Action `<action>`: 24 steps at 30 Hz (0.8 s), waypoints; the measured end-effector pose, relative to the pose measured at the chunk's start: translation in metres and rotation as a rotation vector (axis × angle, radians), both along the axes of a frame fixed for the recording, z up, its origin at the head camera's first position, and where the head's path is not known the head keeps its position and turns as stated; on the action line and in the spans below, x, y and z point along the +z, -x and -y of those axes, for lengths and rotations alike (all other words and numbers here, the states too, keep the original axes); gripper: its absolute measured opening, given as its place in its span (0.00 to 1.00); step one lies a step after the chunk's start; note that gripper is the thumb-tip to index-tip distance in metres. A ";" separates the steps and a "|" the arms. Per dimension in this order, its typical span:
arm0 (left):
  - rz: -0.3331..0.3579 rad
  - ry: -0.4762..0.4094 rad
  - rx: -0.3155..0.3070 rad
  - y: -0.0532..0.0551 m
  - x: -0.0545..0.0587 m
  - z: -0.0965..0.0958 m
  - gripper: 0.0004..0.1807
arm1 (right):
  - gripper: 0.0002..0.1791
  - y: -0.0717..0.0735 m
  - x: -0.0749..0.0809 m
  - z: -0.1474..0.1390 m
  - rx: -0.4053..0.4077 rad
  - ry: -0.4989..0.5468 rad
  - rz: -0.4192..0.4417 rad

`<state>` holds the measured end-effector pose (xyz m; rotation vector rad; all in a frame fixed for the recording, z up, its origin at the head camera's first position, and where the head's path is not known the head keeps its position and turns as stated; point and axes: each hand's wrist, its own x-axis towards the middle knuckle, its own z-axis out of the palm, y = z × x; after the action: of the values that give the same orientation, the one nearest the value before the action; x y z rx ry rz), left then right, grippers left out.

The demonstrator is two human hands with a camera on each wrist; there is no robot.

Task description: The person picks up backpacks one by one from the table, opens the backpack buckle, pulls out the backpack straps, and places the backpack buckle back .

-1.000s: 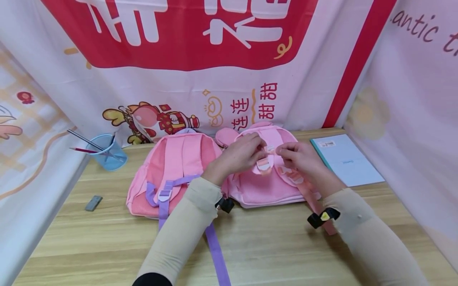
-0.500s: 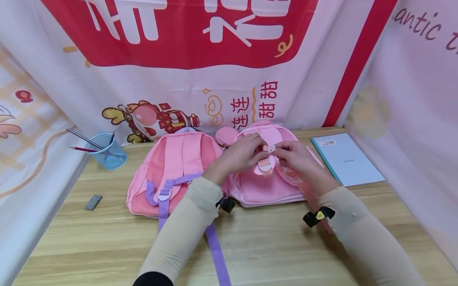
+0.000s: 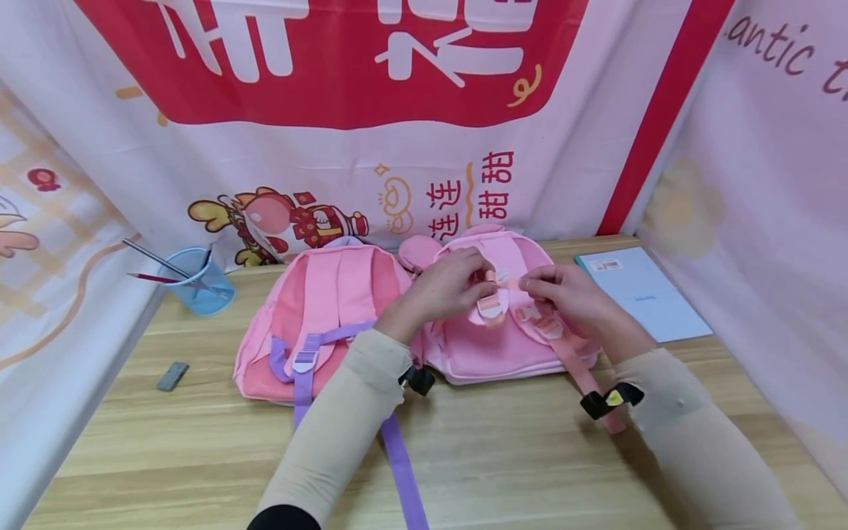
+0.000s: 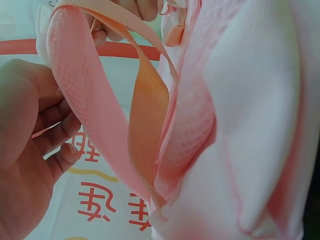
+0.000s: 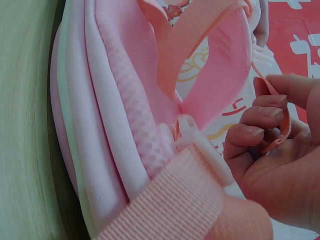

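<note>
A pink backpack (image 3: 500,364) lies on the table with its strap side up. My left hand (image 3: 445,288) pinches the upper end of its padded shoulder strap (image 4: 82,75), beside a white plastic buckle (image 3: 491,307). In the right wrist view, orange webbing (image 5: 286,125) passes between the thumb and curled fingers of my right hand (image 5: 280,150). In the head view it stretches between the two hands. The other shoulder strap's buckle (image 3: 550,327) lies below the right hand, its loose orange tail (image 3: 583,372) trailing onto the table.
A second pink backpack (image 3: 354,276) with purple webbing (image 3: 404,471) stands to the left. Farther left are a blue pen cup (image 3: 215,294) and a grey eraser (image 3: 173,376). A light-blue notebook (image 3: 652,298) lies at the right, and printed curtains (image 3: 371,169) enclose the table.
My right hand first moved in close to the left hand, then drew back to the right with the orange webbing. The left hand stayed at the strap.
</note>
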<state>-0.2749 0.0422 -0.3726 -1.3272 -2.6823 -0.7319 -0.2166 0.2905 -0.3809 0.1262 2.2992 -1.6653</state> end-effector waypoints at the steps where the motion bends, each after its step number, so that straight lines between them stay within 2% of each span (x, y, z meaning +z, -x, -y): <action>1: 0.004 -0.001 -0.002 0.000 0.000 0.000 0.09 | 0.21 0.000 0.000 0.000 -0.002 0.014 0.001; 10: 0.010 -0.006 -0.027 0.001 0.001 0.001 0.09 | 0.17 0.003 0.001 0.010 -0.010 0.097 -0.019; 14: -0.005 0.006 -0.033 0.001 0.001 0.000 0.09 | 0.18 0.004 0.002 0.014 -0.017 0.093 -0.004; 19: -0.025 0.041 -0.028 0.000 0.003 -0.001 0.10 | 0.20 0.005 0.005 0.020 -0.027 0.044 0.008; 24: -0.051 0.096 -0.028 0.000 0.005 -0.003 0.11 | 0.29 0.004 0.007 0.025 -0.040 -0.048 0.032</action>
<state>-0.2746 0.0448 -0.3673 -1.3871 -2.6956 -0.5705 -0.2208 0.2659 -0.3738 0.2088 2.3285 -1.6154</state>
